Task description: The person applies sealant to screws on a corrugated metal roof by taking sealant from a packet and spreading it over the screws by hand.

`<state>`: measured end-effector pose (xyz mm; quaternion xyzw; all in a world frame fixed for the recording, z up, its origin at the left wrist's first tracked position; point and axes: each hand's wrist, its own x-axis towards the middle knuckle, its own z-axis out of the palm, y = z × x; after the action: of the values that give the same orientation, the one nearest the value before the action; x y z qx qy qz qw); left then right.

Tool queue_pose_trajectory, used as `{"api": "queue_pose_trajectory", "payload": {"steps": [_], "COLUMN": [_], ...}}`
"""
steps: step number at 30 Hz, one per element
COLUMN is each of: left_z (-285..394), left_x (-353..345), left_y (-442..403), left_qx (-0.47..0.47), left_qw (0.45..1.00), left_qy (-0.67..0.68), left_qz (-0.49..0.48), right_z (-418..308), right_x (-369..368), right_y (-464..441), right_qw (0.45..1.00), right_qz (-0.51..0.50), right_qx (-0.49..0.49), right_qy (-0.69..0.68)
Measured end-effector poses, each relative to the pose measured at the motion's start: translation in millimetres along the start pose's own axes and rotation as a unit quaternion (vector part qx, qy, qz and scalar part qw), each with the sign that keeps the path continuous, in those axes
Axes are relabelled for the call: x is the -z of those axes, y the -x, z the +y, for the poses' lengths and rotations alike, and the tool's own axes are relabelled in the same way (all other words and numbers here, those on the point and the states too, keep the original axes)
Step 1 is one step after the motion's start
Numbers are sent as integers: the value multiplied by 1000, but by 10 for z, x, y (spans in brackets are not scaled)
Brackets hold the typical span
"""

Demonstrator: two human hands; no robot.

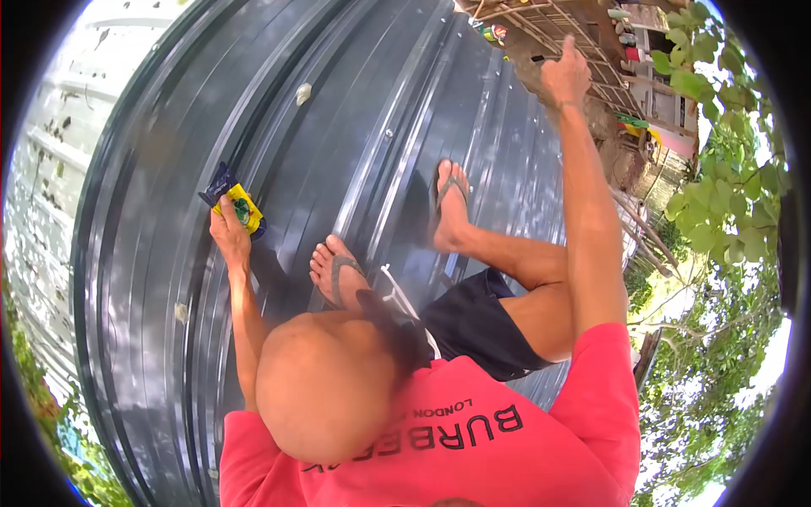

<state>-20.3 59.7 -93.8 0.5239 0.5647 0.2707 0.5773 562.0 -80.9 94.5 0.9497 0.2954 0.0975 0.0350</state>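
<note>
Okay, my left hand [230, 237] grips a yellow-navy packet [243, 205] | long axis slants forward-left | right hand [567, 82] well apart, pointing, looks empty

Dark grey metal sheeting [308, 160] carries the person, its smooth, glossy panels broken by raised ribs that run away from the body. Patches of bright reflection and shade mottle it. Two feet rest on it in thin-strapped flip-flops: the left foot [340, 269] nearer the body, the right foot [454, 207] farther out, well apart from it. A pale scrap [303, 93] lies beyond the left foot, and a smaller whitish bit [181, 313] off to the left.
</note>
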Motion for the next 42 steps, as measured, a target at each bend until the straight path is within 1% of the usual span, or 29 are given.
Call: {"api": "queue_pose_trajectory", "payload": {"steps": [1,2,3,4,5,7,8,9,11,13,14,17,20,23,24,27,28,31,32,35,38,41,42], "left_z": [26,-27,-41,63,166,275,387,548,941,1404,1617,2076,2303,2253,2328,2289,2361,2390,2351,2321,2364,2564,2562], "left_x": [7,68,115,117,105,120,87,38,-200,-500,-654,-1005,-1264,-1350,-1365,-1260,-1217,-1068,-1031,-1063,-1161,-1278,-1264], "left_y": [1,-44,-96,-84,-87,-111,-97,-100,-25,142,221,419,627,831,938,1112,1199,1402,1441,1559,1640,1771,1777], "left_qx": [12,7,15,40,63,64,81,95,87,76,65,50,18,-31,-8,-27,-8,-39,-39,11,36,-25,-20], "left_qw": [999,1000,999,997,992,989,987,985,975,961,955,932,917,918,924,926,926,930,931,943,957,955,952], "left_qy": [30,14,25,64,104,123,123,122,101,64,41,-37,-60,-90,-120,-163,-201,-228,-227,-201,-148,-209,-219], "left_qz": [-8,-25,-36,-36,-33,-51,-67,-81,-177,-257,-286,-357,-395,-384,-362,-340,-320,-285,-283,-264,-249,-207,-212], "right_z": [157,205,215,239,236,40,-229,-447,-618,-756,-772,-763,-767,-706,-696,-735,-777,-885,-880,-816,-722,-659,-651], "right_x": [46,90,147,215,260,449,689,912,1189,1284,1261,1058,1056,1016,1030,801,772,794,854,862,926,907,899], "right_y": [-228,-368,-449,-436,-450,-454,-326,-204,84,408,521,892,1146,1263,1262,1284,1310,1469,1542,1693,1737,1759,1773], "right_qw": [993,976,943,933,889,869,906,921,884,882,871,829,780,748,733,681,671,634,636,604,591,556,537], "right_qz": [-112,-182,-245,-256,-256,-219,-187,-148,-156,-232,-237,-269,-318,-346,-356,-380,-387,-403,-402,-394,-411,-444,-454], "right_qx": [28,85,144,254,356,416,380,338,403,345,339,322,284,252,247,256,257,287,294,320,305,253,239], "right_qy": [15,-80,-175,-21,135,155,16,-125,-179,-224,-263,-371,-458,-507,-525,-572,-578,-594,-589,-614,-623,-655,-670]}}
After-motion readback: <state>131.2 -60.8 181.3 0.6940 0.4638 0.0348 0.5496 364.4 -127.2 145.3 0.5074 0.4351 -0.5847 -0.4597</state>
